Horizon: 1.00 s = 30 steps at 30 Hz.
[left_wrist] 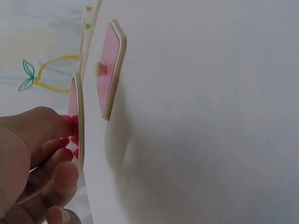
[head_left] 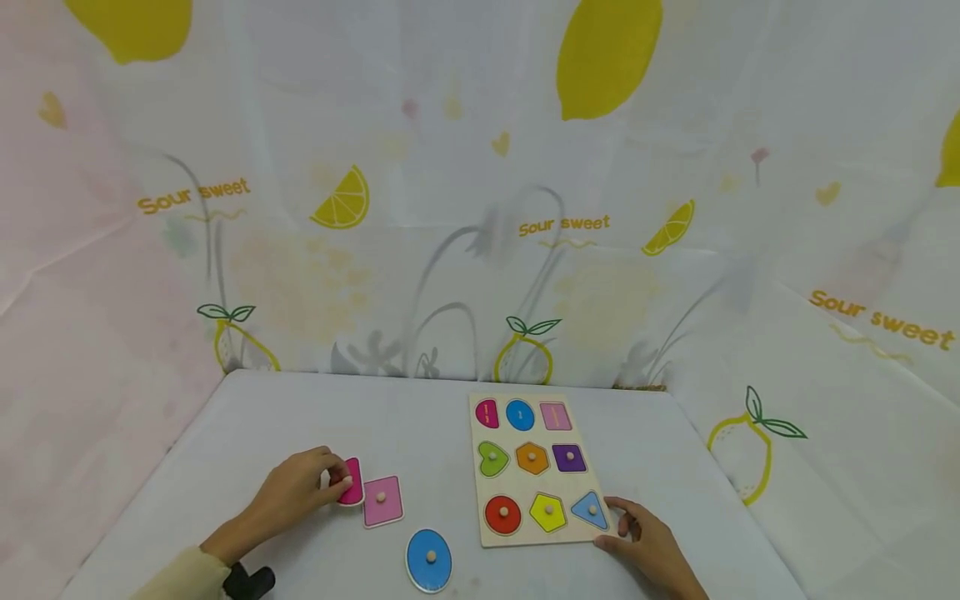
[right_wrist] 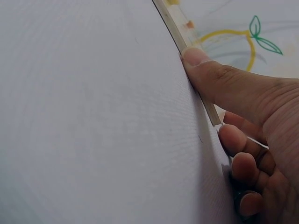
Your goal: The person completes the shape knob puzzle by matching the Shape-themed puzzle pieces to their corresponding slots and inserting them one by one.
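Observation:
My left hand [head_left: 300, 485] pinches the small knob of a magenta half-round puzzle piece [head_left: 356, 477] between thumb and fingers. In the left wrist view, the piece [left_wrist: 80, 107] stands edge-on at the fingertips. Right beside it lies a pink square piece [head_left: 383, 502] with a wooden knob. Nearer to me rests a blue oval piece [head_left: 429, 573]. At the near right corner of a wooden puzzle board [head_left: 517, 485], my right hand [head_left: 648, 546] grips the edge, thumb on the near side and fingers along the right side.
On the board, a green heart [head_left: 492, 459], an orange hexagon [head_left: 532, 458], a red circle [head_left: 502, 515] and other knobbed shapes fill two rows. The far row shows printed half-round, oval and square places without knobs. A lemon-print cloth [head_left: 450, 167] encloses the white table [head_left: 300, 408].

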Each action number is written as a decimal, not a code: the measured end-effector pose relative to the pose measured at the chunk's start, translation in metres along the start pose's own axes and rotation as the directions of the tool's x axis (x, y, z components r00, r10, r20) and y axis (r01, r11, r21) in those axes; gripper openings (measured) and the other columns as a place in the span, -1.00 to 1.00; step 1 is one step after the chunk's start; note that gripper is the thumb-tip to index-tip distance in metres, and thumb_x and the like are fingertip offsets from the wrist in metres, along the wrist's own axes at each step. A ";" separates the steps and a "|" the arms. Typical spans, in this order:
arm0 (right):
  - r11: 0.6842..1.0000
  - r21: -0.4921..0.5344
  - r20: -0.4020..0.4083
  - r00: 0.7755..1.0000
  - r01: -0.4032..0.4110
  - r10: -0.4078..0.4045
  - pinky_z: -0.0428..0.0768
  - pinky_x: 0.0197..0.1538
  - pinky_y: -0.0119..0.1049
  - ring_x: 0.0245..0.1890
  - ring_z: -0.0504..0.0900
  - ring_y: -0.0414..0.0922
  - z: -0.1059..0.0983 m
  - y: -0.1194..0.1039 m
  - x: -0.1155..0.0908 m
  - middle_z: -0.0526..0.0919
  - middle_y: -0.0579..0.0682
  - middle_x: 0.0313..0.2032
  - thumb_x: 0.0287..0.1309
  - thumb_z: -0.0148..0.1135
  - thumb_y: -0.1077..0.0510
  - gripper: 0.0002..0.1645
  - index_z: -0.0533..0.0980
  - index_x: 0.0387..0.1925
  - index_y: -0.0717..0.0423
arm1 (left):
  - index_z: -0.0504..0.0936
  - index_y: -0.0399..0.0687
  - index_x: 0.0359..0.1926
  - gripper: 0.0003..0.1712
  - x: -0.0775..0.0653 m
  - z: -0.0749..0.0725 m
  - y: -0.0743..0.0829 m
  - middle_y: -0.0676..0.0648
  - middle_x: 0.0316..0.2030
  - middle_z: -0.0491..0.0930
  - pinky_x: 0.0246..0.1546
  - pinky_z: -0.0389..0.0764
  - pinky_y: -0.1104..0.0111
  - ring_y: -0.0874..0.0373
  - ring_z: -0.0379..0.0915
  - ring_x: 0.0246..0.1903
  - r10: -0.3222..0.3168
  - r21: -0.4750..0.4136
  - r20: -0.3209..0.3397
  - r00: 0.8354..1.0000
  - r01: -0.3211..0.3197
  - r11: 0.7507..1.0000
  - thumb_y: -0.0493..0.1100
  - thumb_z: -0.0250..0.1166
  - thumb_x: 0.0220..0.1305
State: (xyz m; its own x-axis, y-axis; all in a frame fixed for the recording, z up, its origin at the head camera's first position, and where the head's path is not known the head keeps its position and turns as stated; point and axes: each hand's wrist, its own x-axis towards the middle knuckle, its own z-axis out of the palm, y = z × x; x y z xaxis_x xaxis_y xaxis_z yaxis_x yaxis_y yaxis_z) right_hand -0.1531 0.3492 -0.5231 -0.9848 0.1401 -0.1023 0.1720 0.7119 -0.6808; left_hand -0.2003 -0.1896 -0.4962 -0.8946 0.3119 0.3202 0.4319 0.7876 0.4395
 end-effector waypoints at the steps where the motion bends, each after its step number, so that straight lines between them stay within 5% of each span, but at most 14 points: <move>1: 1.000 0.000 0.000 1.000 -0.001 0.001 0.27 -0.36 -0.31 -0.42 0.32 -0.14 0.000 0.000 0.000 0.42 -0.10 -0.39 -0.15 0.69 -0.11 -0.12 0.58 0.22 0.12 | 0.70 0.09 -0.38 -0.84 0.002 0.001 0.000 0.24 -0.48 0.46 -0.52 0.41 0.45 0.42 0.27 -0.52 0.003 -0.001 0.000 1.000 -0.003 1.000 -0.13 0.56 0.14; 30: 1.000 0.012 -0.016 1.000 -0.015 0.016 0.28 -0.38 -0.31 -0.41 0.33 -0.13 0.003 0.000 0.001 0.43 -0.09 -0.40 -0.20 0.71 -0.12 -0.09 0.58 0.21 0.12 | 0.73 0.05 -0.35 -0.87 0.045 0.028 0.015 0.21 -0.45 0.50 -0.51 0.44 0.45 0.35 0.32 -0.50 0.063 -0.076 0.024 0.998 -0.061 0.995 -0.13 0.56 0.16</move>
State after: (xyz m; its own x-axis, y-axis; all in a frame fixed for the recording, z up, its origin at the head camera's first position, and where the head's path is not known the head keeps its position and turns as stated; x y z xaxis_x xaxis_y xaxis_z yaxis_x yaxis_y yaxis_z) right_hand -0.1538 0.3477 -0.5253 -0.9816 0.1619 -0.1017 0.1869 0.7015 -0.6877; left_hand -0.2370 -0.1494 -0.4989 -0.8682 0.3736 0.3267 0.4930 0.7246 0.4816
